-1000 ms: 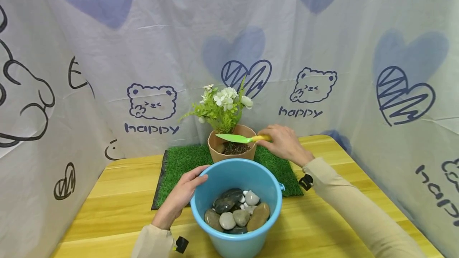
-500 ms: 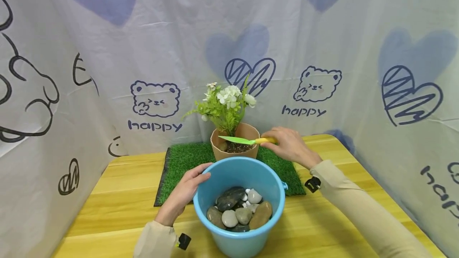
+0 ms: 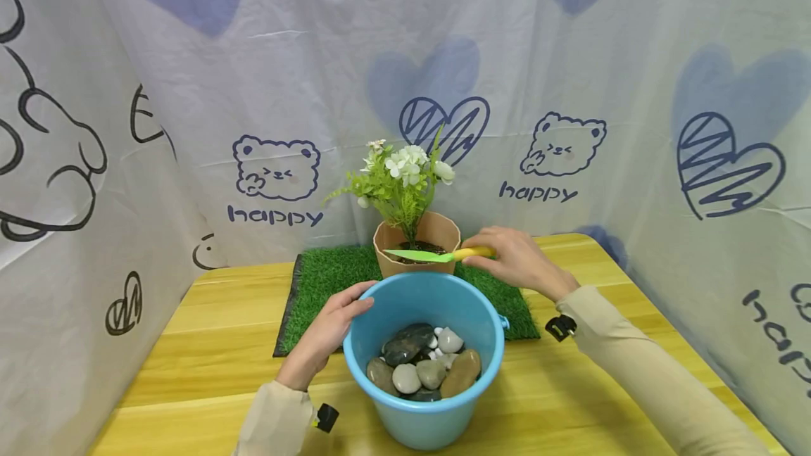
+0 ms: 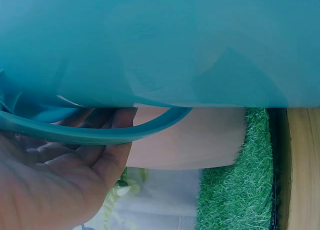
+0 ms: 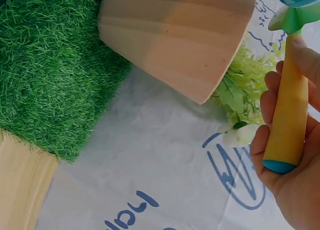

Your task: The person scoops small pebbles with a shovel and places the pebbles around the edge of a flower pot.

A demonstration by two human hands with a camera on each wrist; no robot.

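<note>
My right hand (image 3: 512,259) holds a garden trowel (image 3: 415,256) by its yellow handle (image 5: 286,110). The green blade points left, level across the front of the flowerpot (image 3: 416,273), above dark soil (image 3: 423,246) in the head view. White flowers (image 3: 408,164) and green leaves rise from that pot. A light blue bucket (image 3: 424,417) stands in front, with several wet stones (image 3: 431,375) inside. My left hand (image 3: 329,326) grips the bucket at its left rim, thumb on the edge. In the left wrist view, the blue bucket handle (image 4: 90,135) crosses the fingers of that hand.
A green artificial grass mat (image 3: 336,266) lies under the pot, partly behind the bucket. Both rest on a wooden table (image 3: 209,329). Printed white cloth (image 3: 329,76) hangs behind the table and along both sides.
My right hand has lowered the trowel slightly relative to the flowerpot. My left hand stays on the bucket, and the whole head view has shifted a little.
</note>
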